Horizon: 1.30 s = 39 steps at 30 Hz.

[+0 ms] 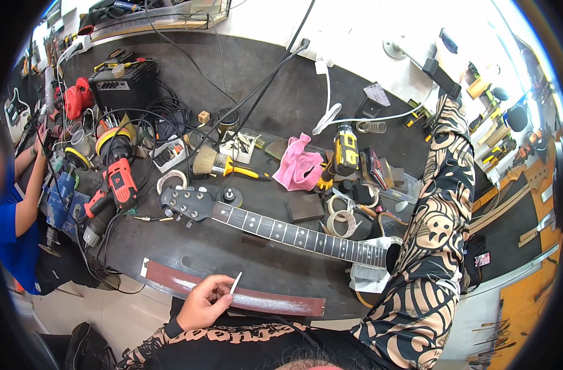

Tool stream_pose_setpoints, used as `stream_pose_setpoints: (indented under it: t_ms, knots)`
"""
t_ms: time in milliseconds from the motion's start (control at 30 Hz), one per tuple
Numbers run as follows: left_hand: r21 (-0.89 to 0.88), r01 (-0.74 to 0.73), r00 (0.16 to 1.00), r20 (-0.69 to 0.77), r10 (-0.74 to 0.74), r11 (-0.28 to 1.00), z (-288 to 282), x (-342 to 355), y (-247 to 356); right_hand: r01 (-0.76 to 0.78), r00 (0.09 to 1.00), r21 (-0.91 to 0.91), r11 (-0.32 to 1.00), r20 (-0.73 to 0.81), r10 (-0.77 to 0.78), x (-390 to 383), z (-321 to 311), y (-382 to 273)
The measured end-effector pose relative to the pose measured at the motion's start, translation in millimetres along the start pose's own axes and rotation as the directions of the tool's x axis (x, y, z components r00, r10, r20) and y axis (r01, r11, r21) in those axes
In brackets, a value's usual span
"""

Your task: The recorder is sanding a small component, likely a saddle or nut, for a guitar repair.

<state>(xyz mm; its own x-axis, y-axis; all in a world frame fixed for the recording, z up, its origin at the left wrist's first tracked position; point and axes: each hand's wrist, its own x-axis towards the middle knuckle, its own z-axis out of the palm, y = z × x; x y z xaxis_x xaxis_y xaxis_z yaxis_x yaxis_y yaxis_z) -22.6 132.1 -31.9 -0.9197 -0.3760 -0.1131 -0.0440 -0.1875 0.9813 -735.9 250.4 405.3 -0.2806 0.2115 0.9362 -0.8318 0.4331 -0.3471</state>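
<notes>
My left hand [206, 303] pinches a thin white strip [235, 283] between thumb and fingers, its tip pointing up. Beneath that hand lies a long board faced with reddish-brown sandpaper [287, 303], dusted white along its middle. Beyond the board, an electric guitar's neck [293, 235] stretches across the bench, its dark headstock to the left and no strings visible. My right arm, in a patterned sleeve [438, 216], crosses the guitar's body end and reaches far toward a black box-shaped fitting [442, 77] on a wall arm. Glare and that fitting hide the right hand's fingers.
A pink cloth [298, 163], a yellow-handled brush [223, 165], a yellow drill [344, 151] and tape rolls [342, 223] lie beyond the neck. Red power tools [120, 184] and tangled cables fill the left. At the left edge stands another person in blue [13, 231].
</notes>
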Motion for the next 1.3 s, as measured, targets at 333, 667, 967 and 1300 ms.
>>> stream_pose_setpoints:
  t_ms: [333,667,967,1300]
  knots:
    - [0.029,-0.015,1.000,-0.005,0.015,0.999,0.2,1.2,1.1,0.069,0.989,-0.125,0.990,-0.124,-0.085,10.5,24.6,41.9]
    - [0.096,-0.105,0.991,0.091,0.096,0.990,-14.8,9.1,14.4,0.353,0.892,-0.407,0.842,-0.124,-0.434,100.8,-114.2,116.3]
    - [0.132,-0.502,0.860,-0.026,0.509,0.855,2.4,18.3,56.3,-0.011,0.915,0.161,0.987,0.399,-0.055,-243.9,-330.1,-210.7]
    - [0.423,-0.657,0.720,0.104,0.686,0.624,22.5,-48.4,62.2,-0.179,0.640,0.566,0.805,0.689,-0.342,-464.5,-376.4,-358.9]
